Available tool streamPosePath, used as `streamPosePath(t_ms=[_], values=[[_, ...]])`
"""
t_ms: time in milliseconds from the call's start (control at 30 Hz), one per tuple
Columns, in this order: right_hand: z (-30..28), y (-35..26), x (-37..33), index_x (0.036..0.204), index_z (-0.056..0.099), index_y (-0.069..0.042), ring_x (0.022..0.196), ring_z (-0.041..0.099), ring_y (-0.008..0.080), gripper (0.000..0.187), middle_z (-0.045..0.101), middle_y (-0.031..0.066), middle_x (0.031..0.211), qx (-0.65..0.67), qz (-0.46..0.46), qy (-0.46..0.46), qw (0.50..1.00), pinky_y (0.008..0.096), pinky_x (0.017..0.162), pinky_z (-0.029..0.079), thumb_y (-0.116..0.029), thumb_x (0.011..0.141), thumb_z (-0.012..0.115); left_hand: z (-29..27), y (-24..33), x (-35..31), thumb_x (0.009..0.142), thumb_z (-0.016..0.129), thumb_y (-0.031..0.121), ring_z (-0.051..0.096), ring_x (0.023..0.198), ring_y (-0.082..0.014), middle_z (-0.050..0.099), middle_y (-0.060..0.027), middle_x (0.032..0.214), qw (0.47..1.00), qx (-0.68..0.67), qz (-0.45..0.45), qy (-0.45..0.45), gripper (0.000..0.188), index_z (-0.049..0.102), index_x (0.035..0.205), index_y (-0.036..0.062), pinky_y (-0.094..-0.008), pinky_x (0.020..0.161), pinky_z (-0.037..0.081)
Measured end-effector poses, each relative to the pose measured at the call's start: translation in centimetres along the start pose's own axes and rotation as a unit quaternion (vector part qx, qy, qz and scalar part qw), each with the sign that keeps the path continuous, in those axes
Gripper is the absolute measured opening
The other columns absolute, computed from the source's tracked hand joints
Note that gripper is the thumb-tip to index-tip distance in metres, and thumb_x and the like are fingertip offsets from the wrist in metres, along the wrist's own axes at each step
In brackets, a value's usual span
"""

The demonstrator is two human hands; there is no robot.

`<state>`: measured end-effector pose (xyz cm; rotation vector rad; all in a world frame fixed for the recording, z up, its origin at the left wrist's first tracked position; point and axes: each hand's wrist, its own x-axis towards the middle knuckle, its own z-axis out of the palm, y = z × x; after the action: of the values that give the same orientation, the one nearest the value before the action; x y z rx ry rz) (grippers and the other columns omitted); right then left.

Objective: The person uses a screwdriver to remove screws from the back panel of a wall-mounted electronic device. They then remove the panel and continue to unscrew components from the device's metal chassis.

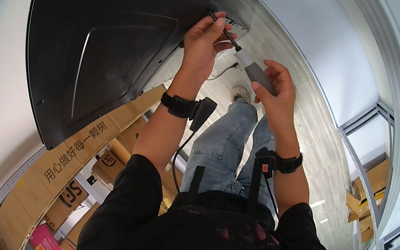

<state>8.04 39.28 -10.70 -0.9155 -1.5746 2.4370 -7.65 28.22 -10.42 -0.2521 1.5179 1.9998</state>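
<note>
A large black molded panel (115,33) with a raised contour stands at the upper left. At its upper right corner, my left hand (202,41) is closed, with thumb and fingers pinched around a long dark shaft (231,40). This shaft runs into the pale collar of a grey-handled screwdriver (258,75), which looks like a powered one. My right hand (279,93) grips the handle from the lower right, some fingers lifted off it. The far tip of the shaft lies by the panel's edge, and my left fingers partly hide what it meets.
Cardboard boxes (62,202) fill the lower left, behind a long cardboard strip (60,165). A dark cable (223,72) lies on the wood-look floor (310,153). Metal-framed shelving with an open carton (370,188) stands at right. Wrist bands with trailing wires sit on both forearms.
</note>
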Motion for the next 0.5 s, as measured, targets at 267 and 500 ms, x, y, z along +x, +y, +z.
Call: streamPosePath(t_ms=[267, 500], values=[[-0.5, -1.8, 0.7, 0.119, 0.052, -0.006, 0.073, 0.056, 0.0120, 0.046, 0.051, 0.0050, 0.098, 0.167, 0.211, -0.038, 0.962, 0.0261, 0.056, 0.050, -0.001, 0.076, 0.068, -0.7, -0.6, 0.6, 0.092, 0.056, 0.016, 0.064, 0.075, -0.0144, 0.064, -0.0038, 0.086, 1.000, 0.023, 0.016, -0.008, 0.028, 0.056, 0.117, 0.0043, -0.0240, 0.063, 0.052], [-0.3, 0.0, 0.5, 0.119, 0.051, -0.007, 0.074, 0.058, 0.0123, 0.047, 0.052, 0.0052, 0.097, -0.043, 0.022, -0.001, 0.999, 0.0251, 0.053, 0.050, 0.000, 0.076, 0.069, 0.4, 0.4, 0.1, 0.093, 0.056, 0.019, 0.063, 0.076, -0.0131, 0.064, -0.0025, 0.085, 1.000, 0.024, -0.013, 0.005, 0.029, 0.056, 0.118, 0.0045, -0.0243, 0.064, 0.050]])
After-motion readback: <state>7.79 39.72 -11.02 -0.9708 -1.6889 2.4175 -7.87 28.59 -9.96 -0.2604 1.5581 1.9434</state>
